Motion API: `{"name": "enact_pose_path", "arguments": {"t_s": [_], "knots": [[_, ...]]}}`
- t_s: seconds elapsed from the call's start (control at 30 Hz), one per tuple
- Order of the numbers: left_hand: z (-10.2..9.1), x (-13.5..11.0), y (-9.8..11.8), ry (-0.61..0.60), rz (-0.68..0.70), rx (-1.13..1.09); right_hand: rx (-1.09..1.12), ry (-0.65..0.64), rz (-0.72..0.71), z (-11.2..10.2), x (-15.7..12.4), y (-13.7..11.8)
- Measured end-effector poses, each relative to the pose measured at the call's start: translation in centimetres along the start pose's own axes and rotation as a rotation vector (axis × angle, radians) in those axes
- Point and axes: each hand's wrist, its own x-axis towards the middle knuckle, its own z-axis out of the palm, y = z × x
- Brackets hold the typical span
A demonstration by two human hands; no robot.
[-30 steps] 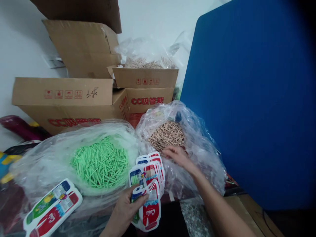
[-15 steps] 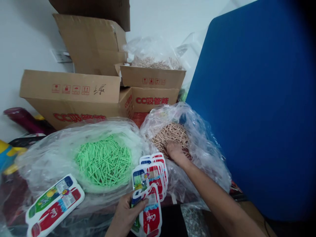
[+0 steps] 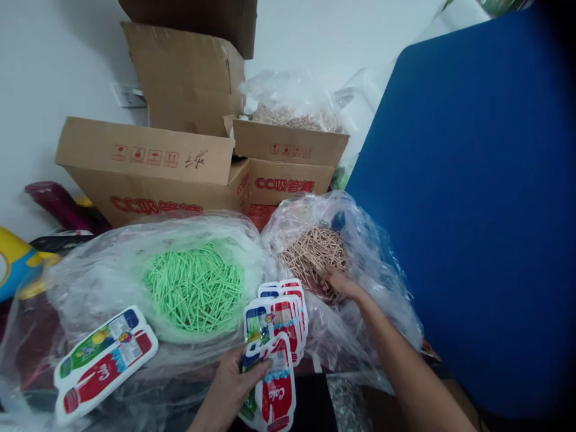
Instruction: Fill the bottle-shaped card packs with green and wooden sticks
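My left hand [image 3: 231,387] is closed on a bottle-shaped Cola packet [image 3: 272,390] at the bottom centre, thumb across its top. Just above it lies a fanned stack of similar packets [image 3: 279,315]. My right hand [image 3: 338,282] reaches into a clear plastic bag of tan sticks [image 3: 315,252]; its fingers are buried among the sticks and mostly hidden. To the left a second clear bag holds a heap of green sticks [image 3: 195,285]. A pair of joined packets [image 3: 105,360], green and red, lies at the lower left.
Cardboard boxes [image 3: 148,165] with red print are stacked behind the bags, one [image 3: 288,141] holding another bag of tan sticks. A blue panel [image 3: 472,198] stands close on the right. A yellow and blue object [image 3: 15,261] and a dark red one [image 3: 58,204] lie at the left.
My right hand has gone from the bag's near edge deeper into the tan sticks. The view has shifted left and slightly up. My left hand keeps the Cola packet still.
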Motion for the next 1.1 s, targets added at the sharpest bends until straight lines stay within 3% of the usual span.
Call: {"name": "enact_pose_path", "arguments": {"t_s": [0.1,0.23,0.37,0.77,1.1], "knots": [[0.3,0.2,-0.2,-0.016,0.003,0.005,0.219,0.034,0.034,0.2,-0.5,1.0],[0.4,0.3,-0.2,-0.004,0.008,0.017,0.495,0.126,-0.036,1.2,-0.9,1.4],[0.5,0.2,0.0,-0.01,-0.009,0.005,0.633,0.215,-0.096,2.4,-0.9,1.9],[1.4,-0.1,0.1,0.009,-0.054,0.026,0.531,0.305,-0.231,3.8,-2.0,2.5],[1.6,-0.3,0.8,-0.013,-0.063,-0.029,0.497,0.271,-0.245,4.3,-2.1,2.3]]}}
